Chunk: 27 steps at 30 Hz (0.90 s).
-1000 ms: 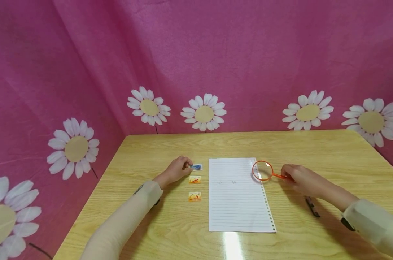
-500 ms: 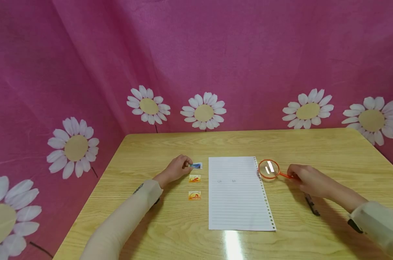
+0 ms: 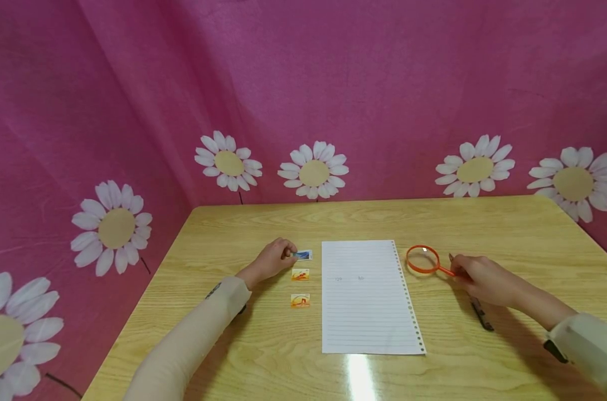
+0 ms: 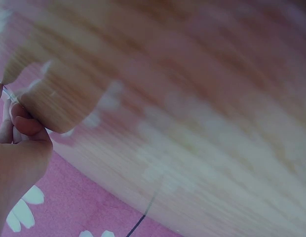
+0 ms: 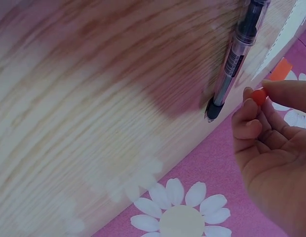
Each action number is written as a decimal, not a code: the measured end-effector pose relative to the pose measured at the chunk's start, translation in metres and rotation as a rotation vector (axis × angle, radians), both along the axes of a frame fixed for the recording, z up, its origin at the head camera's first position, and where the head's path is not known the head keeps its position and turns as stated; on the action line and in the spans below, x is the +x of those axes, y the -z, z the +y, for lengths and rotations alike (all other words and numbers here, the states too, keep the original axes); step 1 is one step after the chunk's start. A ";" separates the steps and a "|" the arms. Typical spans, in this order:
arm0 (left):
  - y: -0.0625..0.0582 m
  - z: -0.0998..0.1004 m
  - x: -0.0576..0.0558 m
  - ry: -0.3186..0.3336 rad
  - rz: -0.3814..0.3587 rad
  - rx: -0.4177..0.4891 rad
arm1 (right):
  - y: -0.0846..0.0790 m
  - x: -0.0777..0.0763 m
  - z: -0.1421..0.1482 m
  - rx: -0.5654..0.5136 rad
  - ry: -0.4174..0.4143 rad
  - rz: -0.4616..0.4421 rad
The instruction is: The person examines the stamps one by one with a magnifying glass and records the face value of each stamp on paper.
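Observation:
Three small stamps lie in a column left of the lined paper. My left hand pinches the left edge of the farthest one, a blue stamp. In the left wrist view, fingertips and a thin edge show at the far left. The two nearer ones are a yellow-and-red stamp and an orange-yellow stamp. My right hand grips the handle of an orange-red magnifying glass, its lens just right of the paper. In the right wrist view, the round handle end pokes out between thumb and fingers.
A lined sheet of paper with a punched right edge and two small handwritten numbers lies mid-table. A clear-barrelled black pen lies under my right hand. The wooden table meets a pink flowered cloth behind.
My right hand has moved right with the magnifying glass, so its lens has come off the paper's right edge. My left hand stays at the blue stamp.

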<state>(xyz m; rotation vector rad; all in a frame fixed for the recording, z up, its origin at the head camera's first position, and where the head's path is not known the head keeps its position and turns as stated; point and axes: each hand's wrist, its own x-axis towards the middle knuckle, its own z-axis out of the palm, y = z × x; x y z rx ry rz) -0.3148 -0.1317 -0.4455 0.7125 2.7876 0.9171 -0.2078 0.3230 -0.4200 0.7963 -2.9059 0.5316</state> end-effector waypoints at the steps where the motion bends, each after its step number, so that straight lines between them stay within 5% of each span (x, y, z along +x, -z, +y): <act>1: 0.000 0.000 0.000 -0.001 0.003 0.000 | 0.000 0.000 0.000 -0.002 0.001 -0.007; 27: 0.000 0.000 -0.001 0.002 -0.002 -0.002 | -0.008 -0.002 0.000 -0.002 -0.005 -0.190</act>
